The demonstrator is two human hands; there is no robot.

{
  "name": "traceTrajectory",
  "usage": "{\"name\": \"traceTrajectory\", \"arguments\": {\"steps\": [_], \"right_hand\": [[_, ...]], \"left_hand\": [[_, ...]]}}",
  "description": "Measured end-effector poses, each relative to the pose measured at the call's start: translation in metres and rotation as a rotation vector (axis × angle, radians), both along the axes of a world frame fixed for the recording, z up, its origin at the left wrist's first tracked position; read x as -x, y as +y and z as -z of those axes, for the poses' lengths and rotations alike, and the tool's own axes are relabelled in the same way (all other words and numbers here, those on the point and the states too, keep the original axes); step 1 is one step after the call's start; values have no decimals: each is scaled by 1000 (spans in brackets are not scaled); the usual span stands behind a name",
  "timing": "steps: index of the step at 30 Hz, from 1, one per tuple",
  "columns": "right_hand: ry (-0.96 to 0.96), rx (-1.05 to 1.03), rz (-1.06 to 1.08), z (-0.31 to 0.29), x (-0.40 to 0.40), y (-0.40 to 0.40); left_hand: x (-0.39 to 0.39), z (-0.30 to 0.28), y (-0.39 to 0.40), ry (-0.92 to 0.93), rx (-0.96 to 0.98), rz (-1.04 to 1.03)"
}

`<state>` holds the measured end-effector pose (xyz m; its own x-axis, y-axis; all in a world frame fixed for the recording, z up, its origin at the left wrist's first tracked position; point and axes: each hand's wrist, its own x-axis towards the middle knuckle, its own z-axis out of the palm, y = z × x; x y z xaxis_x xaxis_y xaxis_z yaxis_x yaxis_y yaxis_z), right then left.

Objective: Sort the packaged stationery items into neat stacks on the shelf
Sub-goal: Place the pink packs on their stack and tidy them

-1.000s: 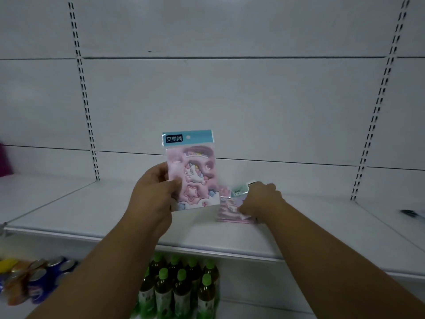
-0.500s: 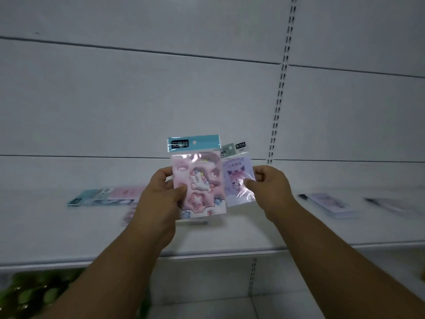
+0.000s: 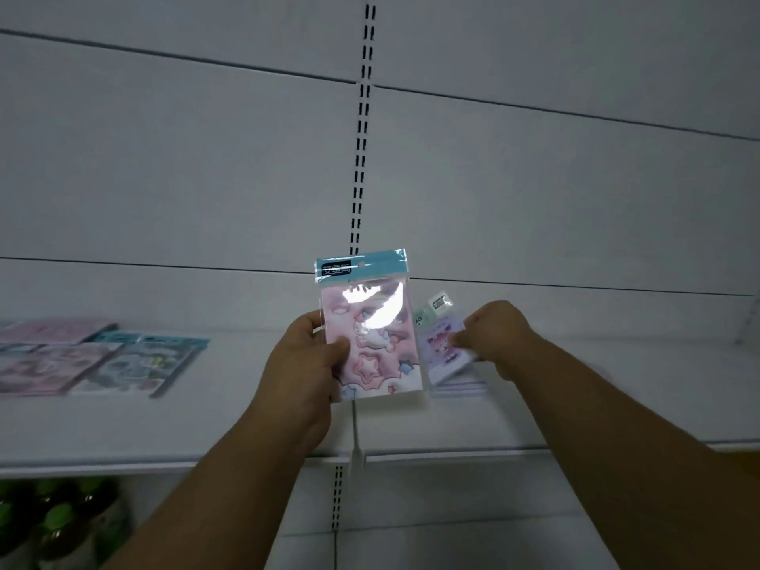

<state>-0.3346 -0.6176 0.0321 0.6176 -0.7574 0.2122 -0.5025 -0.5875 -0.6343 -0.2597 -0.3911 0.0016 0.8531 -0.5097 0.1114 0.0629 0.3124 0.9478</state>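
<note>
Your left hand (image 3: 302, 366) pinches the unicorn sticker pack (image 3: 370, 335) upright above the shelf (image 3: 246, 425), thumb on its front, its teal header uppermost. Just to its right, your right hand (image 3: 497, 337) closes its grip on a smaller purple pack (image 3: 440, 347), tilted over a thin stack of similar packs (image 3: 460, 388) lying on the shelf. Well to the left lie blurred pink and teal packs (image 3: 94, 362). Green-capped bottles (image 3: 53, 524) stand on the level below.

We are in a shop: white slotted-upright metal shelving (image 3: 534, 413), flat plastic-wrapped stationery packs (image 3: 98, 359) at centre left, green-capped drink bottles (image 3: 57, 524) at lower left.
</note>
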Motion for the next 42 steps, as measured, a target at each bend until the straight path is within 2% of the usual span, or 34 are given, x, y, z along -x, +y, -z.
{"name": "traceTrajectory", "arguments": {"steps": [4, 10, 11, 13, 15, 17, 19, 23, 27, 32, 37, 39, 42], "right_hand": [[222, 107, -15, 4, 1, -7], [319, 196, -4, 15, 3, -11], [272, 220, 10, 15, 5, -10], [63, 203, -4, 11, 9, -5], [-161, -15, -127, 3, 17, 2], [-207, -206, -256, -6, 29, 9], [-195, -189, -283, -12, 42, 7], [-291, -229, -198, -22, 79, -12], [-222, -256, -82, -33, 126, -45], [-270, -237, 122, -36, 181, -114], [-223, -223, 220, -37, 223, -193], [-148, -196, 227, -33, 231, -226], [2, -157, 204, -22, 235, -272]], "left_hand": [[11, 1, -15, 12, -18, -33], [12, -3, -37, 21, -29, -23], [11, -4, -40, 21, -37, -10], [8, -8, -47, 18, -38, 6], [4, -14, -57, 30, -16, 26], [5, -22, -68, 33, 2, 61], [8, -32, -82, 10, 6, 129], [11, -49, -122, -8, -30, 222], [21, -58, -181, -50, -131, 271], [59, -54, -275, -111, -274, 329], [100, -52, -368, -224, -470, 282], [107, -46, -402, -346, -597, 247], [110, -33, -443, -668, -838, 179]]}}
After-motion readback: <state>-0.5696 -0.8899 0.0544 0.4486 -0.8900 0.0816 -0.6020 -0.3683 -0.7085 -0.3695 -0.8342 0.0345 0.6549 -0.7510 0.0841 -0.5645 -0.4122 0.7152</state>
